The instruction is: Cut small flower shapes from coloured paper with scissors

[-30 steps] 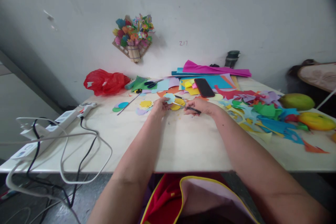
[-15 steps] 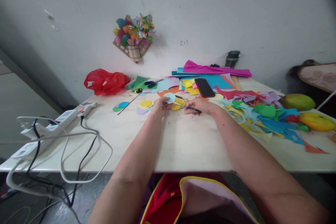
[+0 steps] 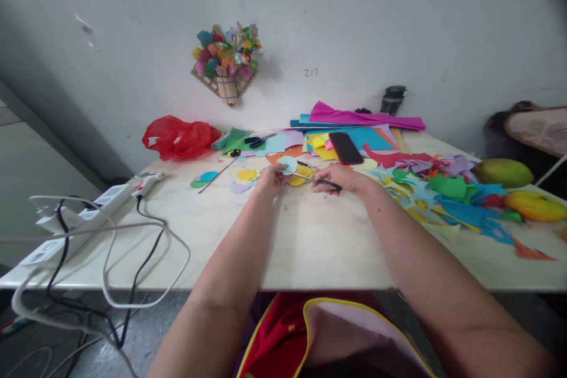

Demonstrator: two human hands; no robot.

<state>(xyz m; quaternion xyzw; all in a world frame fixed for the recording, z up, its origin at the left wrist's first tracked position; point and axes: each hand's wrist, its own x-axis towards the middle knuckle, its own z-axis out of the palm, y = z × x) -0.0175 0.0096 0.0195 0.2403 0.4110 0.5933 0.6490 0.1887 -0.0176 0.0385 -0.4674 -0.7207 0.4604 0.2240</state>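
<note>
"While we take the dark phone (image 3: 346, 148) as our landmark, where is the piece in hand?"

"Left of it and a little nearer the person: a thin, round, light blue paper disc (image 3: 289, 164), pinched at its edge by the left hand (image 3: 271, 180)."

"And the right hand (image 3: 336, 177)?"

"Just on the near side of the phone, closed around the black handles of the scissors (image 3: 326, 183). Their slim metal blades point towards the disc; I can't tell whether they touch it. A flat yellow disc (image 3: 302, 175) lies beneath them."

"Any other paper?"

"Jagged, curling scraps (image 3: 452, 186) heaped loosely right of the phone, and a wrinkled magenta strip (image 3: 365, 117) behind it."

"What about the surface and the room?"

"It all lies on a smooth, pale tabletop (image 3: 328, 248), faintly smudged. Beyond the phone rises a scuffed grey-white wall (image 3: 354, 23), where paper flowers (image 3: 227, 50) hang in a slatted holder, up to the phone's left. Well left of the phone sits a crumpled, glossy red plastic bag (image 3: 181, 139); farther left and nearer, a white power strip (image 3: 106, 204) with looping cables."
</note>
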